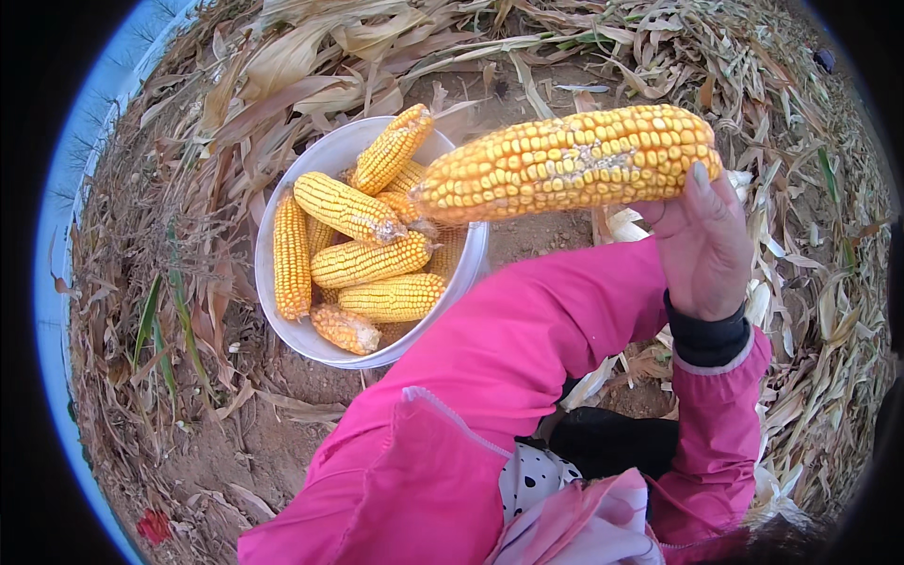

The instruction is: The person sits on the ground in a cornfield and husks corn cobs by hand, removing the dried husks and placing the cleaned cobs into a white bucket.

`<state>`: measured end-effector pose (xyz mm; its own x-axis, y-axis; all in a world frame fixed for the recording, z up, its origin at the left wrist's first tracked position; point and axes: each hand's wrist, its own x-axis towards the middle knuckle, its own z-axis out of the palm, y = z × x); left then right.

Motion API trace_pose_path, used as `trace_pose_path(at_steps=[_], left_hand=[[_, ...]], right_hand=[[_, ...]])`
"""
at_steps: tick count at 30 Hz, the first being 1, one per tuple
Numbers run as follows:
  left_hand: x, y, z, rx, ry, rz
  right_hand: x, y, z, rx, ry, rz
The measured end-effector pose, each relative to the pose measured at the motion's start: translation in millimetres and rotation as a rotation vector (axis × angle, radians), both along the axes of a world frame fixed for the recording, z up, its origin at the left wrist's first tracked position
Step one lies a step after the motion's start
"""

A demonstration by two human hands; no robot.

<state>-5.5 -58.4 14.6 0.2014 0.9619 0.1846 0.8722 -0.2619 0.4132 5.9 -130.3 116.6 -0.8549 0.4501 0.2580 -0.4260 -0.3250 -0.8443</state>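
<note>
My right hand (704, 250) grips the thick end of a large yellow ear of corn (574, 162), thumb on the near side and fingers partly hidden behind it. The ear is husked and held almost level; a pale damaged patch of kernels marks its middle. Its narrow tip overlaps the right rim of a white bucket (267, 287). Several husked corn ears (350, 207) lie piled in that bucket at different angles. Pink clothing (527, 320) stretches from the lower left toward my right wrist. My left hand cannot be seen.
Dry corn husks and stalks (311, 56) cover the ground behind the bucket and along the right side. Brown soil (282, 424) shows in front of the bucket. A black object (612, 441), perhaps a shoe, is beside my right forearm. Something red (153, 525) lies at the lower left.
</note>
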Motion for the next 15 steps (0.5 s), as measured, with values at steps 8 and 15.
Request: trace_pose_path(at_steps=[8,15], left_hand=[[-12.6,0.8,-1.7,-0.095,0.079,-0.028],[-23.0,14.5,-4.6,-0.21,0.22,-0.051]], right_hand=[[-54.3,-34.4,-30.0,1.179,-0.066,-0.264],[26.4,77.5,-36.2,0.934,-0.22,-0.542]])
